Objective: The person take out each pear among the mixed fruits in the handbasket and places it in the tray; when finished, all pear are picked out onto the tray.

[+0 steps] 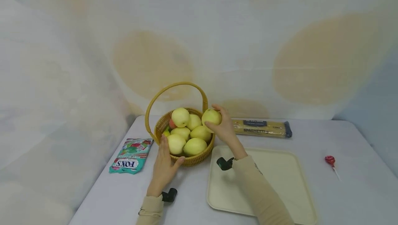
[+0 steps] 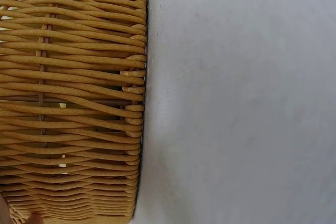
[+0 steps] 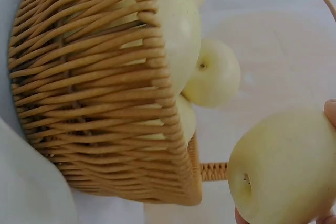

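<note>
A yellow-green apple (image 1: 212,117) is held in my right hand (image 1: 226,129), just above the right rim of a wicker basket (image 1: 199,159). In the right wrist view the apple (image 3: 286,166) shows its dimpled end, with fingertips around its far side and the basket's woven wall (image 3: 100,93) beside it. Against the basket's left front my left hand (image 1: 163,168) rests with its fingers extended and the thumb apart. Several more pale yellow-green fruits (image 1: 195,146) fill the basket, along with something reddish (image 1: 172,124). The left wrist view is mostly wicker side (image 2: 73,103) and tabletop.
A cream tray (image 1: 280,173) lies under the right forearm, partly covered by the sleeve. Behind it is a spaghetti pack (image 1: 261,128). To the right lies a red lollipop (image 1: 330,160); left of the basket, a teal candy bag (image 1: 131,156). The basket's tall handle (image 1: 180,83) arches overhead.
</note>
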Motion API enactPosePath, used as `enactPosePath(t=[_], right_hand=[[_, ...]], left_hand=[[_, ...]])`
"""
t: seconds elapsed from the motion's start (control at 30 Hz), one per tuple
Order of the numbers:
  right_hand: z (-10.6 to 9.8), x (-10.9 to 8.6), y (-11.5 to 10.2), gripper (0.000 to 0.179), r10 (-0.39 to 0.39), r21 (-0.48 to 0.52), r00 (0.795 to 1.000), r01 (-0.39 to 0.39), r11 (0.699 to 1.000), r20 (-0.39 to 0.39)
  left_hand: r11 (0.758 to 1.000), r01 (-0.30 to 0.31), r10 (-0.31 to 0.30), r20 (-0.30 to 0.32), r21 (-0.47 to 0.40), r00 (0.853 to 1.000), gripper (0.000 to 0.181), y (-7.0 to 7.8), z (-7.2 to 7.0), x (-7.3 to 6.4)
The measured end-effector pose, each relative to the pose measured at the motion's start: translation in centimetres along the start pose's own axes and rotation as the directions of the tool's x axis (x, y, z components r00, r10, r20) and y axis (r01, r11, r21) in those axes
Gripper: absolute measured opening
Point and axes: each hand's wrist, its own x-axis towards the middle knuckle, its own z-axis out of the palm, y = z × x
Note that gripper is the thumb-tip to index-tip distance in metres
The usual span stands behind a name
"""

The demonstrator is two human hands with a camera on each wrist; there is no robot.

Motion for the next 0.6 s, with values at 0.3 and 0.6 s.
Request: enactPosePath(t=[0.3, 0.6], right_hand=[[-0.6, -0.9, 1.4, 0.063, 0.018, 0.061, 1.0, -0.017, 0.998, -0.015], [-1.7, -2.5, 3.1, 0.058, 0.071, 0.08, 0.995, -0.064, 0.995, -0.075]], left_hand=[[1.0, 0.016, -0.016, 0.002, -0.003, 1.0, 0.105, -0.1, -0.3, -0.2], [1.0, 0.019, -0.019, 0.016, -0.012, 1.0, 0.106, 0.3, -0.3, 0.0]])
